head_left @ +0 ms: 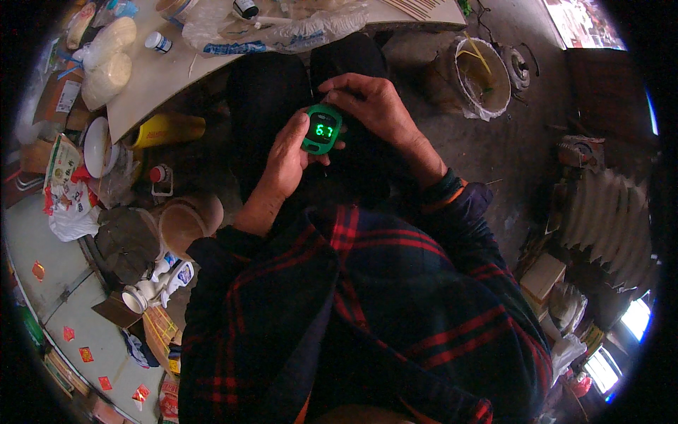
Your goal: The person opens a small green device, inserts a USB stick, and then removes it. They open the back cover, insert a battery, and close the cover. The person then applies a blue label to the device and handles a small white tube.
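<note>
Green handheld device (322,129): in the head view I have it over my lap, at the hub of the dial, its screen (325,131) turned up to me with lit green digits. My left hand (288,145) comes in from seven o'clock and is clamped on it, thumb along its left edge, fingertips showing past its lower right edge. My right hand (385,109) reaches in from four o'clock with bent fingers, thumb and fingertips close together just by the device's top edge; I cannot tell whether they pinch anything or touch the casing. Below my hands are my dark trousers (265,88), and at six o'clock my plaid jacket (417,283) with its red stripes.

The pale table (180,71) spreads from ten o'clock to one, past my knees. On it, a clear plastic bag (311,32) lies crumpled towards twelve, a small white bottle (158,42) towards ten, and thin sticks (417,7) at one.

At nine o'clock I see a yellow container (169,130), and at eight a pinkish bucket (205,212). Between two and three, a lined bucket (489,113) stands on the floor (452,152). Towards four, near grey corrugated sheets (607,219), sits a cardboard box (542,275)
</note>
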Motion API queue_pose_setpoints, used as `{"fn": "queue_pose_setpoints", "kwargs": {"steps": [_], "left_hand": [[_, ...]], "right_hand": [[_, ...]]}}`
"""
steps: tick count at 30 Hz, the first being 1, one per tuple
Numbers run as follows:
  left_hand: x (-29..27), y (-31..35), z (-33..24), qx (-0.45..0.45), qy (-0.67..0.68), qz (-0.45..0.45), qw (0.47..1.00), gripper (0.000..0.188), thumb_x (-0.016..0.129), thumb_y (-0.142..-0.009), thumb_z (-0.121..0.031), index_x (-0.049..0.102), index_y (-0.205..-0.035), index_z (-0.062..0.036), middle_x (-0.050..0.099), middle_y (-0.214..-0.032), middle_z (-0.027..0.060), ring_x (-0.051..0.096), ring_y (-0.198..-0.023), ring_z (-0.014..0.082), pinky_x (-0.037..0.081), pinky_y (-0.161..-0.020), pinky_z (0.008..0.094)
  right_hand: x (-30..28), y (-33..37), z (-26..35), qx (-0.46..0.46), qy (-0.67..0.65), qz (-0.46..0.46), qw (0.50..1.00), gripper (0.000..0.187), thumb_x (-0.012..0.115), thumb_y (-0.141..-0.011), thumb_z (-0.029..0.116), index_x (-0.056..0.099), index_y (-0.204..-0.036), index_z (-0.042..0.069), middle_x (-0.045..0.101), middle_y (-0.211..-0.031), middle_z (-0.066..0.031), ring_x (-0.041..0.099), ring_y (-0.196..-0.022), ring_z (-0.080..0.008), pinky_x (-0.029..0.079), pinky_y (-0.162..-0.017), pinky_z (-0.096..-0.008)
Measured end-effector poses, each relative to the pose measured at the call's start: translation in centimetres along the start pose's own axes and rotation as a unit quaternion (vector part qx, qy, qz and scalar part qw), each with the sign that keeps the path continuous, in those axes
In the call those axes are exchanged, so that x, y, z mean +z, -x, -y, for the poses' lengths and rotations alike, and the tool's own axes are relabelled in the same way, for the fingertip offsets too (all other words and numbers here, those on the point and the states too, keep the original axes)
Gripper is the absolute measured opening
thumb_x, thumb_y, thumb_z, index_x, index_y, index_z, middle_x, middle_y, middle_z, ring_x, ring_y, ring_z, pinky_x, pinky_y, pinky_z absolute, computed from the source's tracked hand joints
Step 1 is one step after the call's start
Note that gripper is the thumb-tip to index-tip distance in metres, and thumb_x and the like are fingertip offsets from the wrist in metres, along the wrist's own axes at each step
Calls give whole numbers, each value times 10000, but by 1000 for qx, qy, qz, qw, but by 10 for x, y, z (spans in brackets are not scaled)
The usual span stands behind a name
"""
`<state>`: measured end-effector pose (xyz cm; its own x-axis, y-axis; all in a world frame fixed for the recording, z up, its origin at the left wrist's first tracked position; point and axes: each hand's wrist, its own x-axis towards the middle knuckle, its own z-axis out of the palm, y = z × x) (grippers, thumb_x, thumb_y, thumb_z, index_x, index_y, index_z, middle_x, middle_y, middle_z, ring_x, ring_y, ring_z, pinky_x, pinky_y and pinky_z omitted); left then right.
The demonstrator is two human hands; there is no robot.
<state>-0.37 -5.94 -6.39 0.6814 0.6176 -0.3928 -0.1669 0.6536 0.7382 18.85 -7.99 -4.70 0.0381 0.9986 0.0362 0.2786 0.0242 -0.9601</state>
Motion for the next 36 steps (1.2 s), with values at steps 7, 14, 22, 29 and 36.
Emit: {"fn": "queue_pose_setpoints", "kwargs": {"steps": [7, 14, 22, 29, 36], "left_hand": [[1, 0, 1, 21, -23, -3, 1000, 444, 361, -1002, -395, 462, -1276, -61, 644, -1070, 134, 663, -853, 202, 472, -607, 247], [1, 0, -1, -3, -2, -6, 1000, 429, 350, -1005, -385, 482, -1266, -71, 650, -1061, 126, 662, -842, 218, 482, -618, 282], [1, 4, -6, -26, 97, -19, 995, 405, 381, -999, -367, 473, -1311, -126, 633, -1020, 72, 662, -851, 209, 486, -586, 265], [-16, -3, -5, -64, 250, 61, 964, 451, 364, -987, -448, 511, -1255, -117, 608, -901, 41, 533, -639, 137, 378, -492, 236], [-1, 6, -6, -48, 96, -63, 992, 556, 297, -949, -592, 548, -1059, -108, 589, -826, 28, 534, -596, 135, 379, -490, 244]], "right_hand": [[2, 0, -4, 15, -40, -29, 999, 185, 626, -884, 116, 673, -1041, 28, 701, -915, -91, 659, -826, -148, 529, -740, -298], [-17, 0, -2, 96, -154, -59, 982, 201, 549, -944, 136, 611, -1098, 23, 678, -937, -80, 644, -826, -138, 534, -737, -261], [-19, 8, 8, 172, -354, -59, 917, 158, 535, -946, 201, 564, -1010, 59, 603, -848, -28, 588, -697, -111, 499, -604, -236], [9, 22, 17, 91, -150, 15, 984, 199, 653, -885, 160, 601, -1002, 8, 641, -904, -58, 604, -837, -109, 507, -741, -260], [28, 22, 19, 29, -116, 32, 992, 158, 616, -899, 88, 600, -1020, -12, 654, -878, -78, 631, -783, -119, 524, -701, -282]]}}
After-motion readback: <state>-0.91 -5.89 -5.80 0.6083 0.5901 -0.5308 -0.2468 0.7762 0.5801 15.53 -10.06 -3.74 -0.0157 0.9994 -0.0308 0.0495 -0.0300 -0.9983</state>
